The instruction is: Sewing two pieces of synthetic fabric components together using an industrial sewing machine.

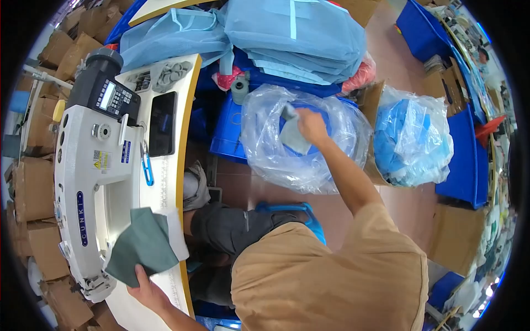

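Note:
My left hand (146, 291) pinches the lower edge of a dark green cloth piece (141, 243), which lies over the sewing table beside the white sewing machine (74, 143). Under the cloth's right side, a white flat piece (176, 237) sticks out at the table edge. Out to the right, my right arm reaches over an open clear plastic bag (265, 121) set on a blue crate (225, 132). There my right hand (313, 126) is closed on a grey-green cloth piece (295, 138) at the bag's mouth. Whether more pieces lie beneath it, I cannot tell.
On the table (118, 193) lie a black phone (163, 124) and blue-handled thread snips (147, 165). A thread cone (240, 88) stands behind the bag. Light-blue fabric bags (298, 38) are piled at the back. A cardboard box (374, 105) with bagged blue material stands right of the crate.

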{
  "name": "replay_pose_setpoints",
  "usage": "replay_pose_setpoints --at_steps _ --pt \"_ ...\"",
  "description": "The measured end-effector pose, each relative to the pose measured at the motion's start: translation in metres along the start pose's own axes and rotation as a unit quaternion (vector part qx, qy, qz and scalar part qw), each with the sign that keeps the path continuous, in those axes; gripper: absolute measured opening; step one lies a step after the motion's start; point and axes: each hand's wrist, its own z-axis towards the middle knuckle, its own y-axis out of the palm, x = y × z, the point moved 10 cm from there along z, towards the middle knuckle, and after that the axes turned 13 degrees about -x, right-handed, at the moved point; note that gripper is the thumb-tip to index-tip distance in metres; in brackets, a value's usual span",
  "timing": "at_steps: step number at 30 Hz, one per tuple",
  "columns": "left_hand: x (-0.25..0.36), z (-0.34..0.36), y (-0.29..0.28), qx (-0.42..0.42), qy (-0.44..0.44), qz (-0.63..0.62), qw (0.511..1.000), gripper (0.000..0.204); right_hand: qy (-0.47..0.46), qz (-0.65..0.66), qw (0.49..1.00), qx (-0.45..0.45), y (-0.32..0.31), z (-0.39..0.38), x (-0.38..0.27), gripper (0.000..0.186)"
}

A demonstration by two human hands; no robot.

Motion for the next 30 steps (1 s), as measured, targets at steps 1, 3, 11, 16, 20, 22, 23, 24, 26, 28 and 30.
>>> replay_pose_setpoints --at_steps 1,3,11,16,20,22,23,24,26,28,30 --pt "-0.007 -0.005 -0.013 0.005 -0.01 -0.013 1.0 0.041 -0.083 0.012 0.996 -0.036 0.006 -0.012 -0.024 0.053" --pt "-0.016 -0.019 -0.042 0.05 -0.035 -0.02 0.998 0.044 -0.022 0.008 0.998 -0.064 0.0 -0.024 -0.021 0.051" --pt "-0.094 -0.111 -0.173 0.157 -0.072 0.27 0.947 0.045 -0.126 0.072 0.981 0.126 -0.101 -0.04 -0.119 0.031" --pt "-0.105 -0.145 -0.174 0.287 -0.147 -0.12 0.939 0.065 -0.401 0.184 0.889 -0.12 -0.012 -0.151 -0.416 0.018" --pt "-0.115 -0.166 -0.182 0.314 -0.17 -0.111 0.928 0.065 -0.639 0.145 0.722 -0.224 0.042 -0.287 -0.577 0.024" --pt "-0.121 -0.169 -0.191 0.293 -0.104 -0.163 0.937 0.057 -0.687 0.099 0.671 -0.26 0.066 -0.331 -0.625 0.032" --pt "-0.129 -0.172 -0.193 0.29 -0.087 -0.184 0.935 0.055 -0.71 0.069 0.651 -0.26 0.078 -0.351 -0.643 0.034" --pt "-0.133 -0.173 -0.195 0.284 -0.068 -0.205 0.934 0.053 -0.731 0.039 0.631 -0.258 0.089 -0.368 -0.659 0.035" --pt "-0.123 -0.173 -0.198 0.287 -0.007 -0.216 0.933 0.044 -0.74 0.019 0.603 -0.299 0.121 -0.383 -0.67 0.038" --pt "-0.119 -0.177 -0.202 0.313 0.05 -0.184 0.93 0.035 -0.713 -0.008 0.623 -0.321 0.145 -0.385 -0.675 0.038" --pt "-0.098 -0.198 -0.21 0.382 -0.006 -0.05 0.923 0.027 -0.71 -0.033 0.614 -0.343 0.16 -0.385 -0.669 0.043"
